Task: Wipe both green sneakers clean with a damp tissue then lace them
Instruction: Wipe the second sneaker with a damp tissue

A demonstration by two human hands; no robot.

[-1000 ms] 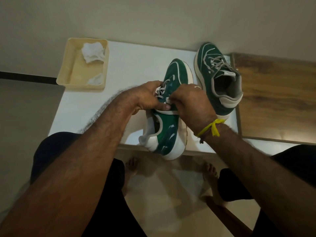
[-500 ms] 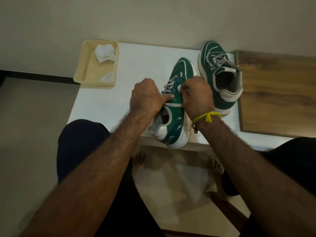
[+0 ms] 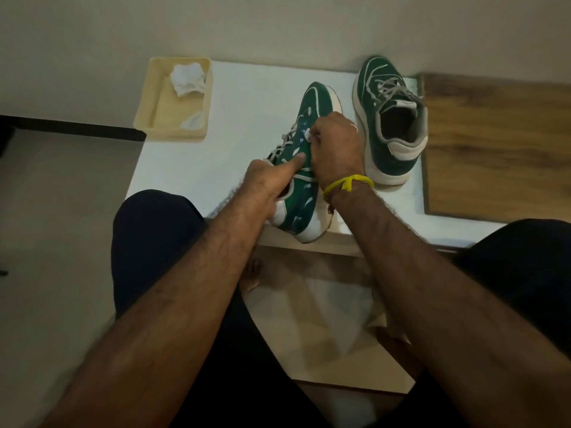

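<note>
At the front edge of the counter (image 3: 216, 168), the left hand (image 3: 265, 183) holds the near sneaker (image 3: 301, 193); right hand (image 3: 336, 146) fingers grip its lace (image 3: 287, 139). Lacing step; next, probably pull tight.

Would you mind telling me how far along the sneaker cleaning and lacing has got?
Done: the far green sneaker stands laced on the white table, and crumpled white tissues lie in the beige tray. In hand: the left hand holds the near green sneaker while the right hand grips its grey lace. Left: finishing that lacing.
</note>
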